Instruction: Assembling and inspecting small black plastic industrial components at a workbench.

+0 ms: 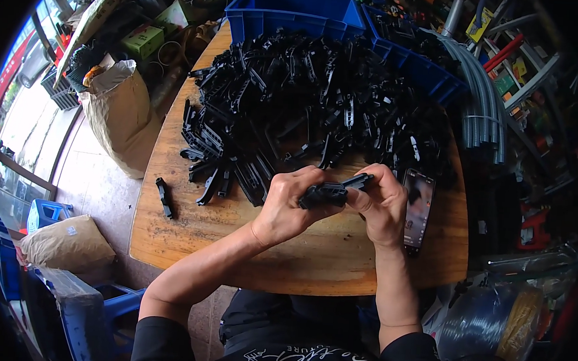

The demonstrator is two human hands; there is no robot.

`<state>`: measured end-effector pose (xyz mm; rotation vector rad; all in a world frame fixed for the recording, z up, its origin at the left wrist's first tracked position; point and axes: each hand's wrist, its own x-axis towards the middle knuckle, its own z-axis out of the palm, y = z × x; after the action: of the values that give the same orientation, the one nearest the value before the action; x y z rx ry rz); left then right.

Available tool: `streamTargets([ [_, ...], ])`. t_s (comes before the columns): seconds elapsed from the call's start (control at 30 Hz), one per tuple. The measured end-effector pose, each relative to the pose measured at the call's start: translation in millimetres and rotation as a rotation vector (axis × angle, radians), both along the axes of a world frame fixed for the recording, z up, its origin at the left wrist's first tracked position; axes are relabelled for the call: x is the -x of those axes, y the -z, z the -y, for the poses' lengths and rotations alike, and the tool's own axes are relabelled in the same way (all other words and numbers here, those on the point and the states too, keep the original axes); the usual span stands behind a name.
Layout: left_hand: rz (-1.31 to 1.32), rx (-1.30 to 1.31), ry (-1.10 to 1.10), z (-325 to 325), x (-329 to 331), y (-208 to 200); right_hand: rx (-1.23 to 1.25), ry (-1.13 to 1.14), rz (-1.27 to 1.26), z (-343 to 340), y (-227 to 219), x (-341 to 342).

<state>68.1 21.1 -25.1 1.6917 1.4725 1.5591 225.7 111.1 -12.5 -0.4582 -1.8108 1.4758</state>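
Both of my hands hold one black plastic part (325,194) above the near half of the wooden table. My left hand (289,202) is closed round its left end. My right hand (381,206) pinches the right end between thumb and fingers. Beyond my hands a big heap of similar black plastic parts (288,81) covers the far half of the table. One loose black part (165,197) lies apart at the left. My fingers hide some of the held part, so its exact kind does not show.
A lit phone (419,211) lies beside my right hand on the wooden table (245,244). Blue bins (296,15) stand behind the heap. A brown paper sack (118,114) is on the left, a blue stool (119,302) at lower left. Grey hoses (482,100) hang at the right.
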Motion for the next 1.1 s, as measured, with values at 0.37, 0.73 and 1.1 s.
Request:
streamTargets([
  [0.37,0.374,0.235,0.120,-1,-8,-9,0.060,-0.042,-0.178,4,-6,10],
  [0.73,0.484,0.322,0.244,-4,-1,-14,0.046,-0.058,0.008,10,1,8],
  [1.1,0.688,0.456,0.375,-6,-9,3,0.586,0.187,-0.117,-55,-6,28],
])
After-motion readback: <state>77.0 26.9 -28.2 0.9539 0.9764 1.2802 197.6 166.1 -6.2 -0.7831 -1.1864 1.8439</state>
